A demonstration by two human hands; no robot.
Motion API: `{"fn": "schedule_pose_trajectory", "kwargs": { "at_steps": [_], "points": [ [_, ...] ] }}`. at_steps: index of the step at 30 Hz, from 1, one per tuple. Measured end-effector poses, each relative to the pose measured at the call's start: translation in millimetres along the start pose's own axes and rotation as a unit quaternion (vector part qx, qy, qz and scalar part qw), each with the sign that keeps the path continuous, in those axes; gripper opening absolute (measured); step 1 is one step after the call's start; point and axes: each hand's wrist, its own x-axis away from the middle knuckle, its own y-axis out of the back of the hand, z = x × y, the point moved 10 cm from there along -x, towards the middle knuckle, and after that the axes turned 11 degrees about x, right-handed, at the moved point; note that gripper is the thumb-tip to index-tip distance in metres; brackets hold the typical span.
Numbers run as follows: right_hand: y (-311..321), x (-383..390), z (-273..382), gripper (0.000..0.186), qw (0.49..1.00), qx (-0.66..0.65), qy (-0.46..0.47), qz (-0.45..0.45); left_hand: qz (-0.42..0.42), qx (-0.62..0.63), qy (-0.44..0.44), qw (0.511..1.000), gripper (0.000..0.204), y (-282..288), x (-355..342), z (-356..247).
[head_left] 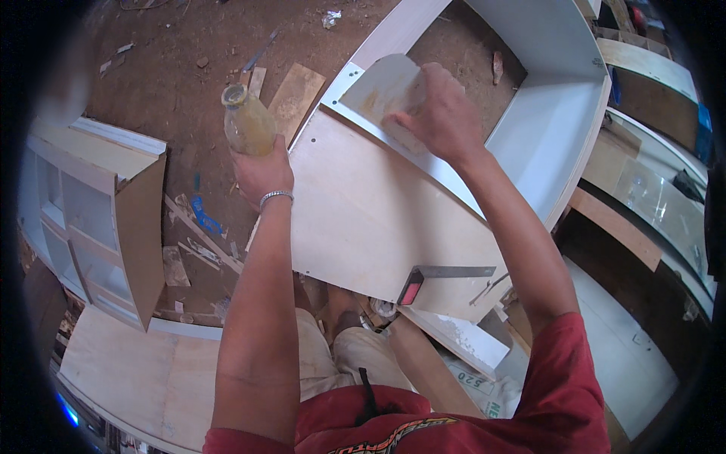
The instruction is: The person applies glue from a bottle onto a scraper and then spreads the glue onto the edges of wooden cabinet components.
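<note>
My left hand (257, 168) is wrapped round a glass bottle (251, 121) of cloudy yellowish stuff, held upright left of a pale plywood panel (370, 227). My right hand (437, 113) grips a flat, pale grey piece (378, 87) with brownish stains, thumb across its near face. That piece is over the white edge strip of an open box carcass (556, 136) lined in white; I cannot tell whether it touches the strip. A metal try square (450, 272) with a red panel on its handle lies on the plywood toward my body.
A small cabinet (136, 234) with several compartments stands at the left, above a pale board (136, 378). Wood offcuts (295, 94) and a blue object (204, 216) lie on the dirt floor (166, 53). Stacked boards and panels (635, 219) line the right side; more pieces lie by my legs.
</note>
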Motion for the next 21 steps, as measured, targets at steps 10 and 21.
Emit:
{"fn": "schedule_pose_trajectory", "kwargs": {
  "at_steps": [10,21],
  "points": [
    [-7.3,-27.6,11.0,0.063,0.999,0.008,0.023,-0.040,0.002,-0.008,0.008,1.000,0.079,1.8,0.5,-0.2],
    [18.1,-83.4,-1.6,0.057,0.995,0.029,-0.084,0.034,0.001,-0.008,0.036,0.999,0.077,-6.0,-1.3,6.3]
  ]
}}
